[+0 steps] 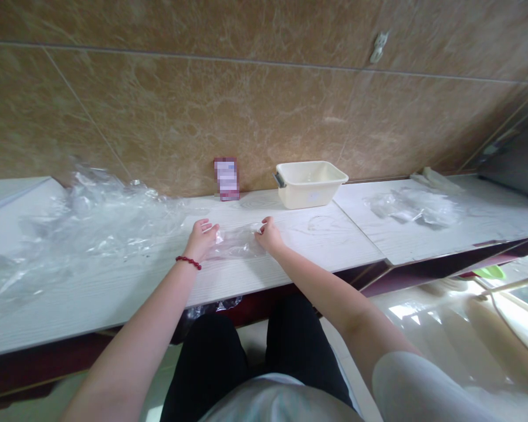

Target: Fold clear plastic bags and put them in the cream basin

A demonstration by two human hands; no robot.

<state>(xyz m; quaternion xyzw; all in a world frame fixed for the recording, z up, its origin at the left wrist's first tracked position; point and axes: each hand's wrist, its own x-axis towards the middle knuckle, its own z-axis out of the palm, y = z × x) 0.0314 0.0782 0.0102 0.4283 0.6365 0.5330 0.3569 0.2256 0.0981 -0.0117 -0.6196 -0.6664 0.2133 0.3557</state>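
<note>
A small clear plastic bag (237, 243) lies flat on the white wood-grain tabletop (317, 246) in front of me. My left hand (201, 236), with a red bead bracelet on its wrist, pinches the bag's left edge with curled fingers. At the bag's right edge, my right hand (269, 232) grips it with its fingers closed. Both hands rest on the table, about a bag's width apart.
A big heap of crumpled clear plastic bags (92, 225) covers the table's left part. A cream plastic tub (310, 183) stands by the marble wall, a small card (226, 179) beside it. More clear plastic (411, 206) lies at right. The shiny floor shows below.
</note>
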